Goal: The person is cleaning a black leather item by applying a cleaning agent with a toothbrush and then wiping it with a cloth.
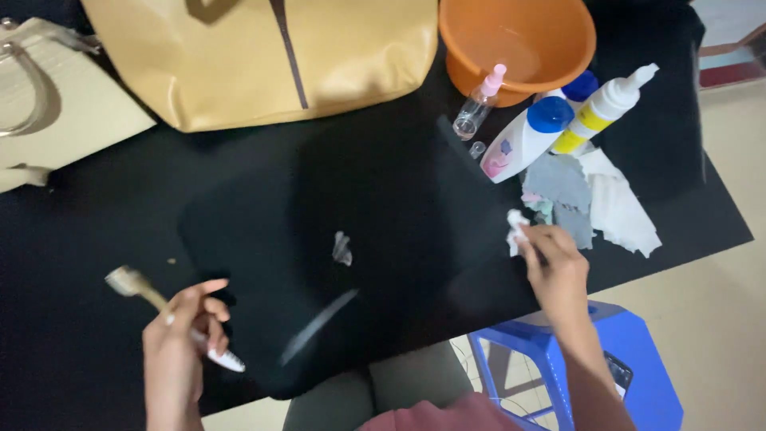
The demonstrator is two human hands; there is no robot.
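The black bag (319, 271) lies flat in the middle of the bench (96, 239), right in front of you, with its near edge hanging over the bench's front edge above your lap. Its dark surface shows a small pale smear near the centre and a longer pale streak lower down, so by the look of it the surface is only partly worked and those marks are still there to deal with. Your left hand (179, 343) has its grip closed around the white handle of a small brush (148, 299), bristle end pointing up and left, held just off the bag's left corner and not touching it. Your right hand (554, 267) pinches a small wad of white tissue (516, 227) between fingertips, at the bag's right edge, near the pile of grey and white cloths (590, 199). Beyond those cloths lie a white bottle with a blue cap (527, 140), a white and yellow nozzle bottle (602, 112) and a small clear spray bottle with a pink top (477, 104), all just beside an orange basin (519, 44). A tan handbag (263, 56) and a cream handbag (48, 96) sit along the far side. A blue plastic stool (630, 367) stands on the floor under your right arm.
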